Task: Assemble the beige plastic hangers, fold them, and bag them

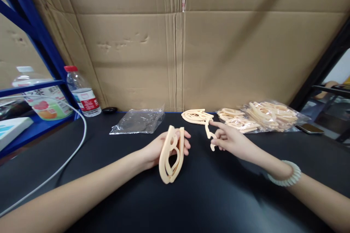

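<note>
My left hand is wrapped round a beige folding hanger, its arms folded together and its rounded end pointing down toward me. Part of my fingers is hidden behind it. To the right, my right hand pinches a small curved beige hook piece between thumb and fingers, just above the table. Behind that piece lies a flat beige folded hanger. The two hands are apart, and the hook piece does not touch the hanger in my left hand.
A clear plastic bag lies at the back left. Plastic bags of hangers and a phone are at the back right. A water bottle and a white cable stand at left. A cardboard wall closes the back.
</note>
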Motion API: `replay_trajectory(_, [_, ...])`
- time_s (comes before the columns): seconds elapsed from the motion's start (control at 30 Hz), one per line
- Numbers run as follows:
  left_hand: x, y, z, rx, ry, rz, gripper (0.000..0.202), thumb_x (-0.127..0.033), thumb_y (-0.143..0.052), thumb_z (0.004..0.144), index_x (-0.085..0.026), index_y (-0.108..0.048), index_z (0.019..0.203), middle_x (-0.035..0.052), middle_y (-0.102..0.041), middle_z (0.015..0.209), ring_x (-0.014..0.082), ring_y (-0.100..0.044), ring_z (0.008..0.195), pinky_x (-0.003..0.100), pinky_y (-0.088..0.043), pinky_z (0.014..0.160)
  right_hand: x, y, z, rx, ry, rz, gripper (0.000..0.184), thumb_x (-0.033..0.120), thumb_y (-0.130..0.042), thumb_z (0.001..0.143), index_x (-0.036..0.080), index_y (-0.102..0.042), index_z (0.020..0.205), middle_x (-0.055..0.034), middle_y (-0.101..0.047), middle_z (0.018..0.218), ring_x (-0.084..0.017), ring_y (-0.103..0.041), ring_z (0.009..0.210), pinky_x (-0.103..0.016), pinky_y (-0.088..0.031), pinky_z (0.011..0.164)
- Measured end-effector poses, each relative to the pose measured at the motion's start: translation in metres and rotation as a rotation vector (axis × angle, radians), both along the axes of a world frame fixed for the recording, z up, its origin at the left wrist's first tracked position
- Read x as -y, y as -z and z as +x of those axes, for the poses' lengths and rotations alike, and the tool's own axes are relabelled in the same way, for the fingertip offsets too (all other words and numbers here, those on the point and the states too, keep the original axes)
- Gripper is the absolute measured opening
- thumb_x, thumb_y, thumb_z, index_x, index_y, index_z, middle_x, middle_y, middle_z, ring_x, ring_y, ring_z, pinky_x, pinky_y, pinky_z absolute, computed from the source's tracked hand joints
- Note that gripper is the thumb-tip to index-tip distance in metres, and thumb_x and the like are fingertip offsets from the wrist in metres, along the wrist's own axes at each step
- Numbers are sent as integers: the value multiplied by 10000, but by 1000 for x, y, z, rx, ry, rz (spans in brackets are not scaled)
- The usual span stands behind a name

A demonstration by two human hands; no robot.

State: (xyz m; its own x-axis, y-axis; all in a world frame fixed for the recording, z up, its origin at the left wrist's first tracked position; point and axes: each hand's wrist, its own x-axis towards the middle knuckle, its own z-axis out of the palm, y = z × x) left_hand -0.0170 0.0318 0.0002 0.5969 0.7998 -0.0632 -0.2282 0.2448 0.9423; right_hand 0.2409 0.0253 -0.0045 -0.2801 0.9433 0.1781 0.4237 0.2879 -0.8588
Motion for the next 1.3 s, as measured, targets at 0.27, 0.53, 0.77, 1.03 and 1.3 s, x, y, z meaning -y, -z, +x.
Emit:
replay_trajectory(0.27, [-6,-6,1,68,-298,-310,221,-83,-460,933,-151,-657,1006,62,-725,886,170,-730,798,279,-579,745,3,6,-1,303,95,39,530,180,-521,868,68,-426,1376,30,-619,592,-163,-609,566,-265,-431,561])
replay_trajectory(0.53, [-5,-8,3,73,-326,-365,265,-42,-439,929,-113,-657,1061,100,-752,947,188,-743,790,287,-601,735,13,2,-9,573,226,527,339,155,-458,921,126,-538,1250,-46,-638,740,-216,-630,711,-321,-475,646])
replay_trajectory(0.77, [2,-10,8,37,-232,-318,248,-103,-411,969,-90,-658,976,139,-754,1001,204,-740,815,287,-592,745,43,-3,-49,670,-357,1069,201,222,-503,972,154,-614,1124,-100,-655,1124,-263,-542,1109,-416,-439,938])
replay_trajectory(1.03, [12,-6,14,90,-187,-231,532,-496,-300,1003,-91,-644,979,186,-724,1016,222,-701,837,321,-553,771,37,6,-49,646,-339,1081,151,232,-517,976,152,-641,948,-95,-650,1156,-223,-551,1102,-396,-426,965])
replay_trajectory(1.3, [26,9,14,-108,-100,196,318,-449,-644,869,-142,-644,952,52,-670,815,187,-635,770,302,-509,759,38,12,-46,725,-207,1151,171,168,-466,976,132,-623,918,-92,-651,1002,-250,-533,1086,-459,-387,1029])
